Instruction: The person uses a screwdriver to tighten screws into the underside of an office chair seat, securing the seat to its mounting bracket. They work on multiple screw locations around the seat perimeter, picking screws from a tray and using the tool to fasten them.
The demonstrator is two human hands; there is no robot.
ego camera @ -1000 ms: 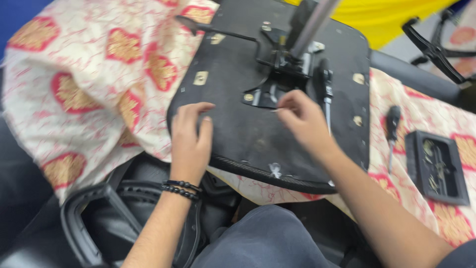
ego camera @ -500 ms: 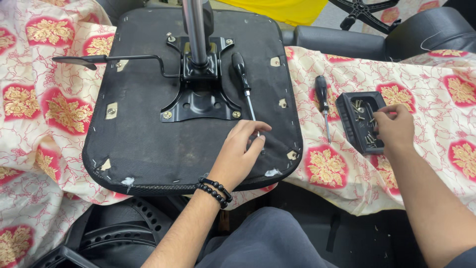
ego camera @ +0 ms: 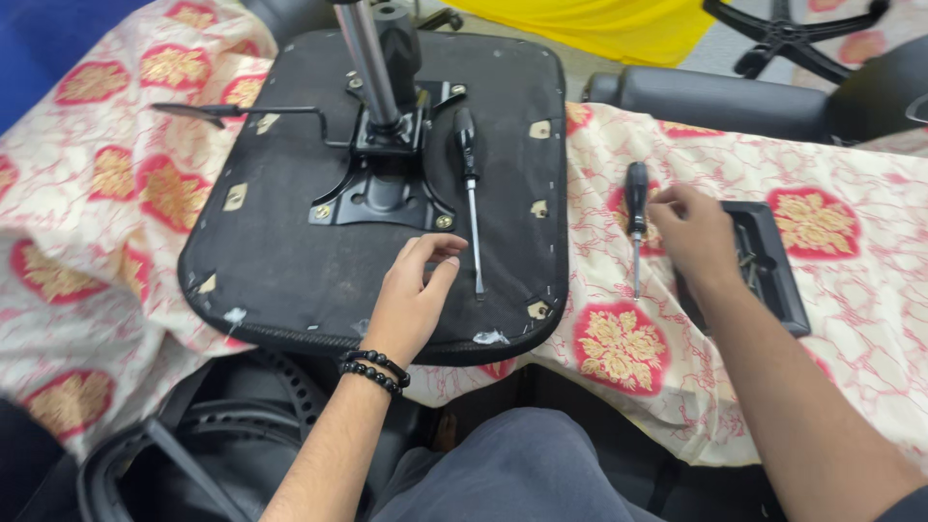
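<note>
Currently the upturned chair seat (ego camera: 290, 261) is lain flat on the patterned cloth (ego camera: 106, 193), steadied by the left hand (ego camera: 411, 300), fingers loosely curled, nothing held. A long screwdriver (ego camera: 471, 208) is lain on the seat just beside the mounting plate (ego camera: 387, 188). Right of the seat, the right hand (ego camera: 694, 232) is placed at a shorter screwdriver (ego camera: 636, 208), beside a black tray (ego camera: 773, 261); whether it is gripped cannot be told.

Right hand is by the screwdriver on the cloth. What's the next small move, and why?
Probably close the right hand on the black handle of the screwdriver and lift it. The fingers touch or nearly touch the handle but don't wrap it, and the tool lies flat on the cloth. The left hand already rests on the seat base.
</note>
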